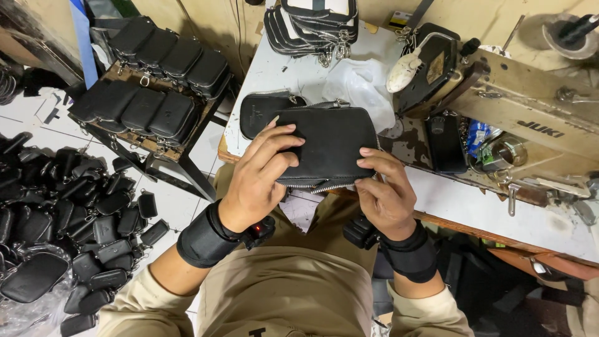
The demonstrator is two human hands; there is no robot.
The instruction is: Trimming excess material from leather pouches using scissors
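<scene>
Pouch (331, 140), black, zippered: left hand (259, 178) grip clamped at 9 o'clock, right hand (387, 193) grip clamped at 5 o'clock, above tabletop (299, 75).

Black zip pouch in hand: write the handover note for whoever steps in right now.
Left hand: fingers spread on top of the black zip pouch, gripping it.
Right hand: pinching the pouch's near edge by the zipper.
Pouch is held over the white worktable, beside the sewing machine.
Done, by the look of it: pouches stacked on the wooden rack and piled on the floor.
Left: another pouch lies on the table; whether the held one is finished is unclear.
</scene>
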